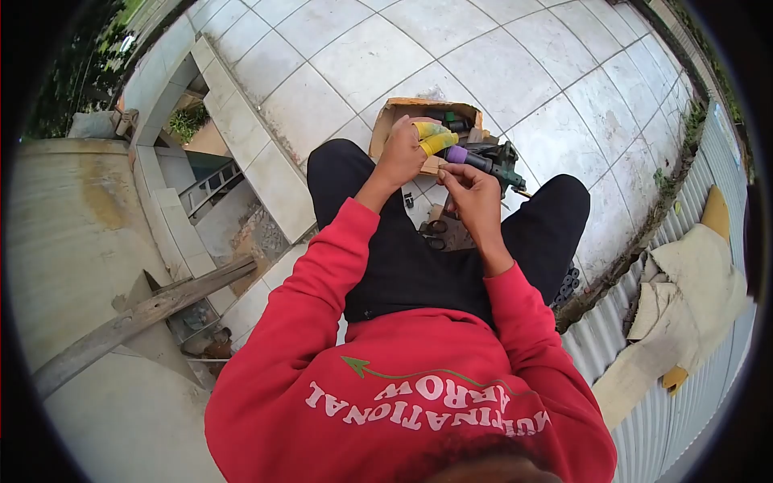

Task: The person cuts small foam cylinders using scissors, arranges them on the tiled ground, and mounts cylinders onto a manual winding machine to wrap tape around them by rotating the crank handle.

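My left hand (405, 154) is closed, with yellow wrappings around some of its fingers. Below those fingers is a small tan piece, perhaps wood (431, 166), which it appears to grip. My right hand (477, 198) meets the piece's right end, thumb and fingertips pinched together; what lies between them is too small to make out. Just beyond the hands lies a green and black power tool (506, 171) with a purple collar (456, 154). An open cardboard box (385, 121) behind it holds dark items. Black-handled scissors (435, 234) lie between my legs.
Pale floor tiles (354, 60) spread out ahead. Several dark cylindrical pieces (568, 283) sit beside my right leg. Corrugated metal sheeting (644, 378) with beige cloth (692, 282) on it runs along the right. A wooden pole (145, 322) and a tiled ledge (266, 165) are at left.
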The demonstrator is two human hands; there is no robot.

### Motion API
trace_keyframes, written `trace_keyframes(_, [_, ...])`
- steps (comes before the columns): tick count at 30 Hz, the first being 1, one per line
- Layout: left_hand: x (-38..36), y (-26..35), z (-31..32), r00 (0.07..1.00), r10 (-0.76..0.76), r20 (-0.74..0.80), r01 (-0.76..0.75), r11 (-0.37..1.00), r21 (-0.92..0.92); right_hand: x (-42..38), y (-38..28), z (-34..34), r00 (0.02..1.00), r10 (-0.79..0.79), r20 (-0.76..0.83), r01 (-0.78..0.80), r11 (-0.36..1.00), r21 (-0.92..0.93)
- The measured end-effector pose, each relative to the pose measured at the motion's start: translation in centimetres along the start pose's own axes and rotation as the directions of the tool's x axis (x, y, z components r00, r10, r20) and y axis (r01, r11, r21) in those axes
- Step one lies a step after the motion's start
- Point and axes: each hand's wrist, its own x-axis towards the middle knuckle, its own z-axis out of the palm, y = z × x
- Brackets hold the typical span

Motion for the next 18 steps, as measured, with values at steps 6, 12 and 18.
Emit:
trace_keyframes(6, [1.2, 1.4, -0.1, 0.997, -0.063, 0.045, 0.064, 0.998, -0.025, 0.4, 0.0, 0.2, 1.000, -0.027, -0.009, 0.027, 0.999, -0.025])
trace_keyframes(12, [2.0, 0.9, -0.2, 0.993, -0.093, 0.069, 0.086, 0.991, 0.101, 0.8, 0.2, 0.5, 0.998, -0.047, -0.036, 0.046, 0.999, -0.024])
trace_keyframes(18, [1.7, 1.5, -0.3, 0.994, -0.085, 0.072, 0.076, 0.990, 0.118, 0.7, 1.2, 0.4, 0.996, -0.082, -0.033, 0.082, 0.997, -0.003])
